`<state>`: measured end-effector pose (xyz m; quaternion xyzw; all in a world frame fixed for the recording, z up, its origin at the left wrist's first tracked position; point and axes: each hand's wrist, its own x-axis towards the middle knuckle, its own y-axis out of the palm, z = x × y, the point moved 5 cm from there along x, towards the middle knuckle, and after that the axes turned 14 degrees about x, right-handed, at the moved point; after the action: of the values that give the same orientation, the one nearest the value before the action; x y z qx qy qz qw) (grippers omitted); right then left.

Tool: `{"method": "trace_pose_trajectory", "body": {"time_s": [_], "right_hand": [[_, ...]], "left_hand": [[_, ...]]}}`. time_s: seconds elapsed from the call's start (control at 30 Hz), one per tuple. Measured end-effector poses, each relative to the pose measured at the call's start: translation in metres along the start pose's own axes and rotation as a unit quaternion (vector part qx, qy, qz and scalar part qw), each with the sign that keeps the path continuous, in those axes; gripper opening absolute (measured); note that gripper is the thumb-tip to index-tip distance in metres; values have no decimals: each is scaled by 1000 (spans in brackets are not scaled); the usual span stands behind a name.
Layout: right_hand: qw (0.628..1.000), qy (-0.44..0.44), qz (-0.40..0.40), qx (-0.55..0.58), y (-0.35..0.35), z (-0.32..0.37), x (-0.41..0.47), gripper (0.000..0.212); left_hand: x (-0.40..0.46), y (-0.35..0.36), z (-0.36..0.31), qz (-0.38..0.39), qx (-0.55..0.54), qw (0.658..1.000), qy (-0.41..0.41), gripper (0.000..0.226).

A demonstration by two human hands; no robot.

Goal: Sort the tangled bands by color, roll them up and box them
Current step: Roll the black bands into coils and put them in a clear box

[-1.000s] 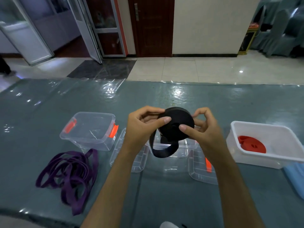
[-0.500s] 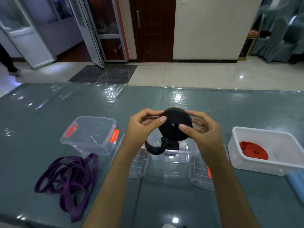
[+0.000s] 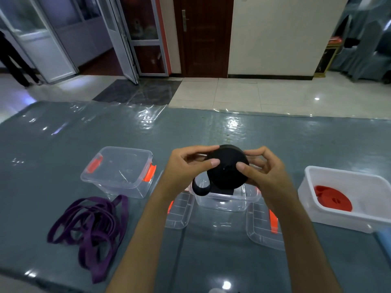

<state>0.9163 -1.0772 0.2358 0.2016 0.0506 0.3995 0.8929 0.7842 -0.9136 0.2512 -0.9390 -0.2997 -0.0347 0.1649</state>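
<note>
Black woven band, wound into a thick flat roll (image 3: 227,169), sits upright between both hands above the counter, its round face turned toward the camera. The left hand (image 3: 186,168) pinches the roll's left side, thumb on the face and fingers curled over the rim; the right hand (image 3: 262,171) presses its thumb near the centre with the fingers curled behind. Holding it by face and back likely keeps the coils from springing loose while the short free tail (image 3: 201,188), looping under the left hand, is taken in. That tail judged, the rolling looks nearly finished.

Directly beneath the roll stands an open clear plastic box (image 3: 227,200); what, if anything, lies in it cannot be made out behind the roll. Two clear lids with orange latches (image 3: 264,225) lie flat on either side of it. To the left a second clear box with orange clips (image 3: 118,170) is closed and looks empty. At the right, an open white plastic tub (image 3: 347,185) holds a rolled red band (image 3: 332,197). Near the left front of the grey-green counter (image 3: 63,144), a purple band (image 3: 91,223) lies in a loose tangle, not yet rolled.
</note>
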Motion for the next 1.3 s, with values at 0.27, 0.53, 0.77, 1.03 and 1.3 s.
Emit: {"method": "trace_pose_trajectory", "body": {"time_s": [0.27, 0.53, 0.77, 1.03, 1.3], "right_hand": [[1000, -19, -3, 24, 5, 0, 3, 54], [999, 33, 5, 22, 0, -12, 5, 48], [998, -9, -51, 27, -6, -25, 2, 44], [986, 11, -151, 69, -25, -58, 13, 41], [963, 21, -247, 109, -33, -99, 30, 50]], "left_hand": [[1, 3, 3, -45, 4, 999, 10, 29], [3, 2, 11, -59, 30, 998, 5, 23], [5, 14, 47, -71, -12, 996, -54, 17], [6, 29, 78, -68, -65, 991, -91, 26], [19, 61, 117, -142, -117, 969, -163, 22]]}}
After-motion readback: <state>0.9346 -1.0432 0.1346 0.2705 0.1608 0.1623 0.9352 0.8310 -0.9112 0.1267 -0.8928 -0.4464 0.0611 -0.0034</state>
